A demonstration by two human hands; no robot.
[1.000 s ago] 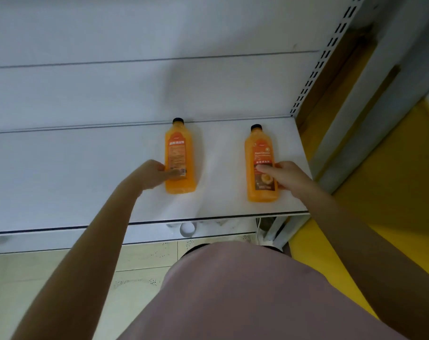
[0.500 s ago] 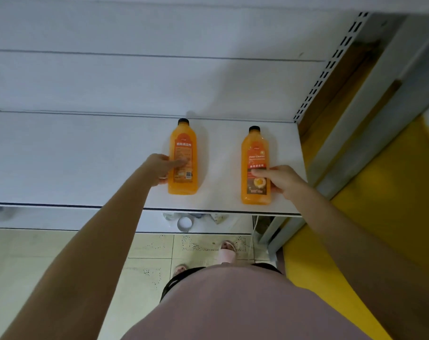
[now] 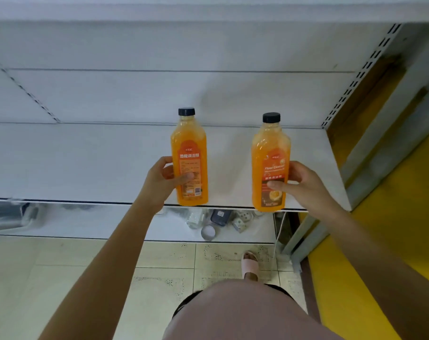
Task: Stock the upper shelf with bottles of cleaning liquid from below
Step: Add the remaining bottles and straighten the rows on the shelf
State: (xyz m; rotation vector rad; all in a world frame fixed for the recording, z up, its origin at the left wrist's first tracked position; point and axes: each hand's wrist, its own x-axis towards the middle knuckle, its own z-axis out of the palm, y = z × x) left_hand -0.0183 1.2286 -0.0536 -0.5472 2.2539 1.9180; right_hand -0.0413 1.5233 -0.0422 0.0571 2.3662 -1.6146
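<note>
Two orange bottles of floor cleaner with black caps are upright at the front edge of a white shelf [image 3: 85, 163]. My left hand [image 3: 163, 180] grips the left bottle [image 3: 189, 143] around its lower label, thumb across the front. My right hand [image 3: 298, 185] grips the right bottle [image 3: 270, 148] the same way, from its right side. The right bottle's base hangs slightly past the shelf's front edge. Whether the bottles rest on the shelf or are lifted just off it, I cannot tell.
The shelf is bare to the left. Its slotted upright [image 3: 355, 79] and a yellow wall [image 3: 392, 229] lie to the right. A lower shelf [image 3: 110, 224] holds small clutter [image 3: 220, 219] and a dark object [image 3: 7, 214]. Beige floor tiles [image 3: 48, 278] and my sandalled foot [image 3: 250, 266] are below.
Both bottles have come toward the shelf's front edge, and my hands have gone from fingertip contact to a full grip. My view has dropped and drawn back, showing more floor.
</note>
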